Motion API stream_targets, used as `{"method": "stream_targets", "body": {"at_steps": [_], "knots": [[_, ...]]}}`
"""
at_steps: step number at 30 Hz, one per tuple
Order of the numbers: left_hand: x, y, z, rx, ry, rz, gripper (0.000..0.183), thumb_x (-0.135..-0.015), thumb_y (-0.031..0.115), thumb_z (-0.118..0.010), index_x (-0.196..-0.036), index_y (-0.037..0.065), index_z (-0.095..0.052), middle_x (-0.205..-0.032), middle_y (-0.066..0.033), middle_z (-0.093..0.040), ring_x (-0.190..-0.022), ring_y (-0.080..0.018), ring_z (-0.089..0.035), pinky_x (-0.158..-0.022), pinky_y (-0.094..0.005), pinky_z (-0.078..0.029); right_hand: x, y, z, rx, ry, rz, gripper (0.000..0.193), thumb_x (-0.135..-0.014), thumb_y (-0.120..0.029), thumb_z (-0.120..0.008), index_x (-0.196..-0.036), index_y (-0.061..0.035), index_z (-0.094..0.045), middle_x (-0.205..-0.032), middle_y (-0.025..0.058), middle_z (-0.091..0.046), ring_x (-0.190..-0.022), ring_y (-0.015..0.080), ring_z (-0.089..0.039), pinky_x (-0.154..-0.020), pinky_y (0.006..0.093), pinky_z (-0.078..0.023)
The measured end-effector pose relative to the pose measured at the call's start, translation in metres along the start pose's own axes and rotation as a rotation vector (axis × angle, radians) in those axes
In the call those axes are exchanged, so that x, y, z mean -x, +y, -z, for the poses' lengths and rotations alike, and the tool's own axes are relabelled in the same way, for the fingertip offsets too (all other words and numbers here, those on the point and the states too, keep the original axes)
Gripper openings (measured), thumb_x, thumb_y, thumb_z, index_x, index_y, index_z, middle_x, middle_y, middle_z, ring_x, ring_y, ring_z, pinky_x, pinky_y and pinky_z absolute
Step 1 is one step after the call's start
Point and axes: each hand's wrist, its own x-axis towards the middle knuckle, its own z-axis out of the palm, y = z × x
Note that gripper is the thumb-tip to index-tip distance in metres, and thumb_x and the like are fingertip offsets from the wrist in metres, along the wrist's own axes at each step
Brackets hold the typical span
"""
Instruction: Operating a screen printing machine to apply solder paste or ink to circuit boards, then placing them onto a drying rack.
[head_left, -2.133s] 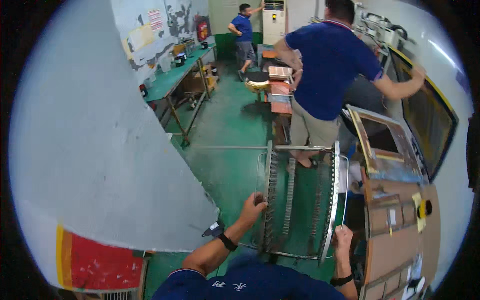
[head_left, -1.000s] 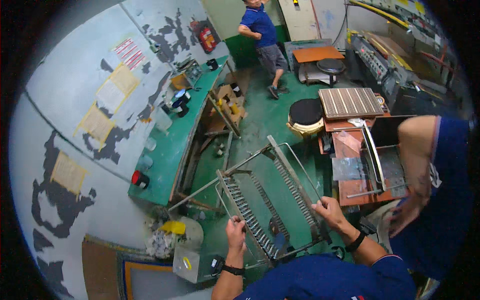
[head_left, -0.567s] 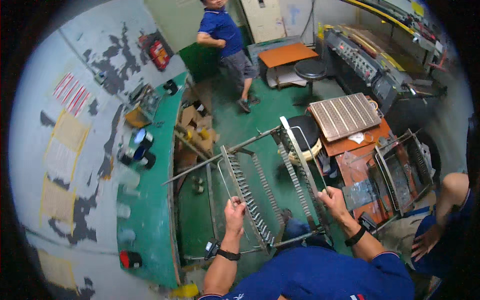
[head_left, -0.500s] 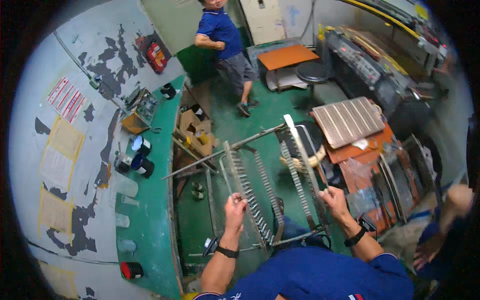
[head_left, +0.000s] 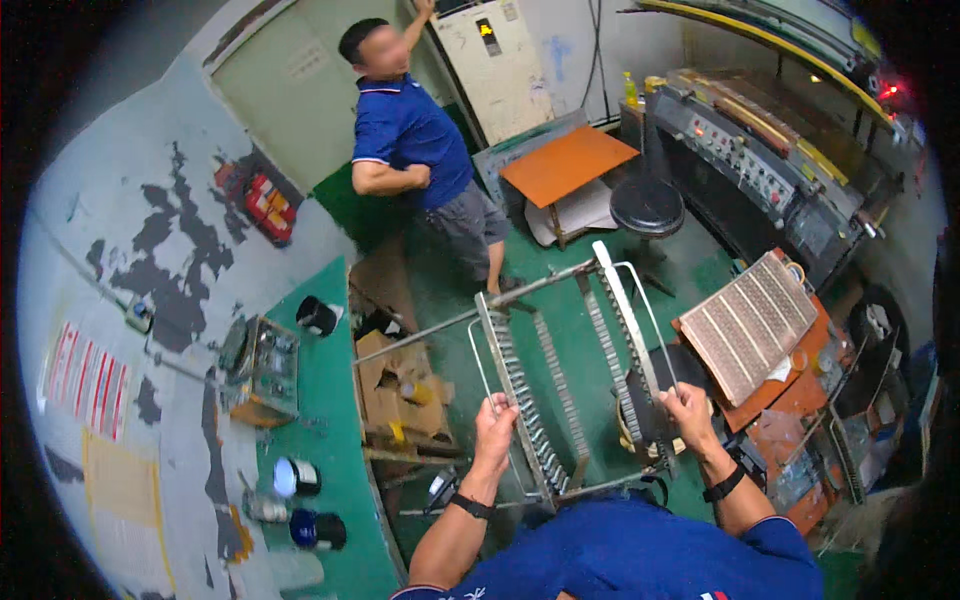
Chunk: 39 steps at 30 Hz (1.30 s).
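Note:
A metal slotted rack [head_left: 520, 400] is in front of my body, with toothed side rails, thin cross rods and a bent-rod handle on each side. My left hand [head_left: 494, 430] is closed round the left handle [head_left: 480, 357]. On the other side, my right hand [head_left: 690, 415] grips the right handle [head_left: 654, 312]. Nothing is seen lying in the slots; green floor shows between the rails. One long rod at the far end sticks out leftward toward the green bench [head_left: 345, 440]. The rack's near end is close to my shirt and partly hidden.
Ahead, a person [head_left: 410, 135] in a blue shirt reaches up to a pale cabinet [head_left: 490, 75]. A black stool [head_left: 647, 208] stands beside a low orange-topped table [head_left: 570, 165]. To the right are a perforated board [head_left: 748, 325] and a control-panel machine [head_left: 740, 150]. A cardboard box [head_left: 405, 390] lies left.
My view has shifted forward and turned, so the far wall and machine look nearer. Both hands keep hold of the rack. The other person has raised an arm to the cabinet.

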Motion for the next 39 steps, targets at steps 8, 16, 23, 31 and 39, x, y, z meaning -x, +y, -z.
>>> {"method": "stream_targets", "body": {"at_steps": [8,16,23,31,39], "knots": [[-0.207,0.019,-0.048,0.031,-0.353,0.005,0.017,-0.082,0.004,-0.054,-0.097,0.006,-0.047,-0.079,0.003,-0.046,-0.068,-0.006,-0.043,-0.06,-0.0211,-0.036,-0.102,-0.049,-0.035,0.049,0.32,-0.127,0.035,-0.084,-0.024,-0.061,-0.06,-0.0049,-0.044,-0.057,-0.0044,-0.04,-0.053,0.0048,-0.036,-0.047,0.0249,-0.029],[-0.38,0.011,-0.15,0.059,-0.638,0.122,0.023,-0.082,0.004,-0.055,-0.104,0.003,-0.046,-0.088,-0.001,-0.053,-0.08,-0.0086,-0.049,-0.071,-0.0227,-0.041,-0.237,-0.1,-0.016,-0.022,0.475,-0.251,0.026,-0.083,-0.027,-0.059,-0.069,-0.0073,-0.051,-0.058,-0.0058,-0.043,-0.048,0.0031,-0.035,-0.044,0.0214,-0.024],[-0.517,-0.003,-0.264,0.049,-0.709,0.174,0.022,-0.082,0.006,-0.056,-0.103,0.005,-0.046,-0.085,-0.0001,-0.054,-0.076,-0.0083,-0.05,-0.068,-0.0233,-0.041,-0.393,-0.07,0.061,0.224,0.514,-0.155,0.03,-0.084,-0.029,-0.059,-0.066,-0.0074,-0.048,-0.056,-0.0052,-0.04,-0.052,0.0034,-0.035,-0.047,0.0227,-0.024],[-0.691,0.016,-0.328,0.049,-0.585,0.226,0.018,-0.083,0.008,-0.056,-0.099,0.008,-0.049,-0.081,0.0041,-0.05,-0.07,-0.0054,-0.047,-0.058,-0.02,-0.037,-0.617,-0.052,0.088,0.42,0.502,-0.124,0.035,-0.082,-0.024,-0.062,-0.06,-0.0023,-0.045,-0.056,-0.0029,-0.038,-0.055,0.0071,-0.034,-0.048,0.0279,-0.028],[-0.882,-0.042,-0.322,0.058,-0.514,0.247,0.016,-0.083,0.006,-0.052,-0.099,0.006,-0.05,-0.088,-0.0012,-0.054,-0.077,-0.0099,-0.053,-0.066,-0.0244,-0.045,-0.83,0.017,0.051,0.499,0.477,-0.173,0.045,-0.079,-0.034,-0.064,-0.061,0.0052,-0.051,-0.051,0.0112,-0.047,-0.051,0.0144,-0.043,-0.049,0.0354,-0.037]]}}
